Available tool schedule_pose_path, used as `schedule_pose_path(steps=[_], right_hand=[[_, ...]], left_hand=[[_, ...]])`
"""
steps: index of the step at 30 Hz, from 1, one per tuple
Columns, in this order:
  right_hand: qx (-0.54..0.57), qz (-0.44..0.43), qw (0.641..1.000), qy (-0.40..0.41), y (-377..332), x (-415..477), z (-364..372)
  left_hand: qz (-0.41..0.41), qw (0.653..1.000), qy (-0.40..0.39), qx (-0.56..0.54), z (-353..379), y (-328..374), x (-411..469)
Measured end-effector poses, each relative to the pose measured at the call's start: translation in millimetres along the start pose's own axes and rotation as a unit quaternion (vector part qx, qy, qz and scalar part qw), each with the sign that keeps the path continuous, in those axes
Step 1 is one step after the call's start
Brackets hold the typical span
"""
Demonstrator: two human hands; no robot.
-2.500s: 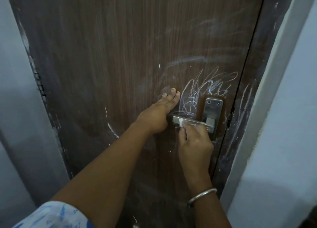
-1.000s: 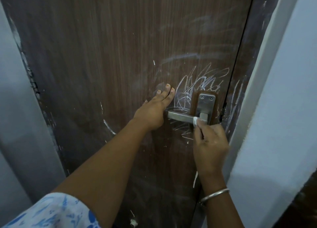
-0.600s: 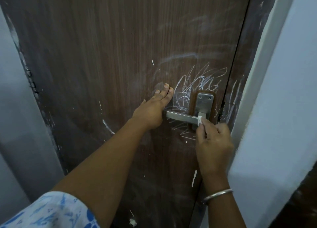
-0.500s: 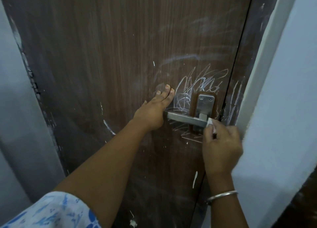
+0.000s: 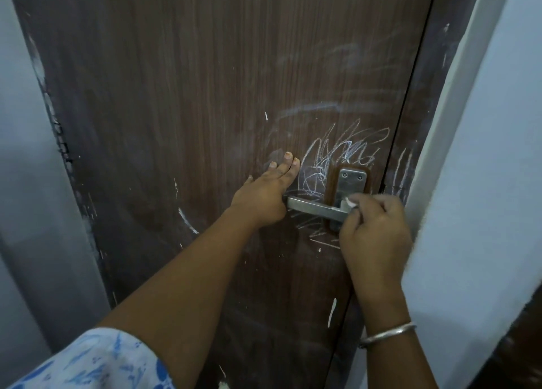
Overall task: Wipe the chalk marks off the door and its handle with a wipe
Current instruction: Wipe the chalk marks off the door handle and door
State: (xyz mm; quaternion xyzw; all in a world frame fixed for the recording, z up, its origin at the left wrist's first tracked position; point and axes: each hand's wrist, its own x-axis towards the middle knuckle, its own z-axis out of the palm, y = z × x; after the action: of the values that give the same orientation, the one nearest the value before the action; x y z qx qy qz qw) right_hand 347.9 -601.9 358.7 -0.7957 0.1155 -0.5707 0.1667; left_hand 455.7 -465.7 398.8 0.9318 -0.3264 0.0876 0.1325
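Note:
A dark brown wooden door point(image 5: 181, 101) fills the view, with white chalk scribbles point(image 5: 346, 151) above and left of its metal lever handle point(image 5: 311, 208). My left hand point(image 5: 264, 195) lies flat against the door with straight fingers, just left of the lever's free end. My right hand point(image 5: 375, 230) pinches a small white wipe point(image 5: 350, 202) and holds it against the handle where the lever meets the plate point(image 5: 352, 183). More chalk strokes mark the door below the lever, partly hidden by my right hand.
A dark door frame point(image 5: 410, 142) with vertical chalk lines runs along the right of the door. A pale wall point(image 5: 475, 183) juts out at the right, close to my right wrist. Another pale wall point(image 5: 26, 183) stands at the left. A metal bangle point(image 5: 387, 334) circles my right wrist.
My right hand has slid the wipe along the lever from its left part to the plate end at the right. My left hand has stayed flat on the door.

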Motion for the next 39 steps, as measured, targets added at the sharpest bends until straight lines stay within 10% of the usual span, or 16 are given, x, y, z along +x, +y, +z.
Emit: schedule_pose_path(steps=[5, 14, 39], right_hand=[[-0.114, -0.083, 0.975, -0.17, -10.8, 26.9, 21.0], [-0.218, -0.114, 0.922, -0.298, -14.4, 33.4, 25.1], [-0.143, -0.057, 0.912, -0.379, -55.8, 54.6, 46.6]], left_hand=[[-0.039, 0.997, -0.048, 0.041, 0.2, 6.3, -9.7], [-0.089, 0.988, 0.12, -0.04, 25.2, 24.5, -37.8], [-0.204, 0.979, -0.013, -0.02, 6.9, 34.9, -15.0]])
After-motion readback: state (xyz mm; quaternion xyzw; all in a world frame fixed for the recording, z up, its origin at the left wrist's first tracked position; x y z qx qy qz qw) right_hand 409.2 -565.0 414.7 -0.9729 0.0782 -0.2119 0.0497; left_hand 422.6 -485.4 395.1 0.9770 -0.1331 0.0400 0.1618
